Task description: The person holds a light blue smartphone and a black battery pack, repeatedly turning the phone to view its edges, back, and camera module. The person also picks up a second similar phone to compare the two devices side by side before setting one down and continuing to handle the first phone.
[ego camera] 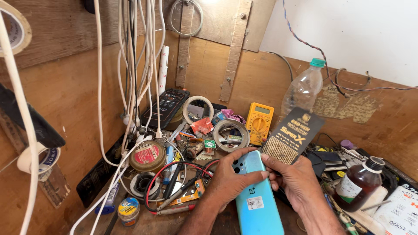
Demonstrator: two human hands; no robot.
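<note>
Both hands at work: left hand (230,178) clasping turquoise phone (257,196), right hand (296,178) pinching black packet (292,135); best held steady, clear of clutter.

A flat black packet (292,135) with gold print is held upright at the top end of the turquoise phone (256,191), just right of its camera corner. A small white sticker (255,203) is seen on the phone's back, below the middle. The grey screen (262,110) of a yellow multimeter (259,123) lies above the phone. A white label (348,187) is wrapped round a brown bottle (359,182) to the phone's right. A red round label (147,153) tops a tin well left of the phone.
</note>
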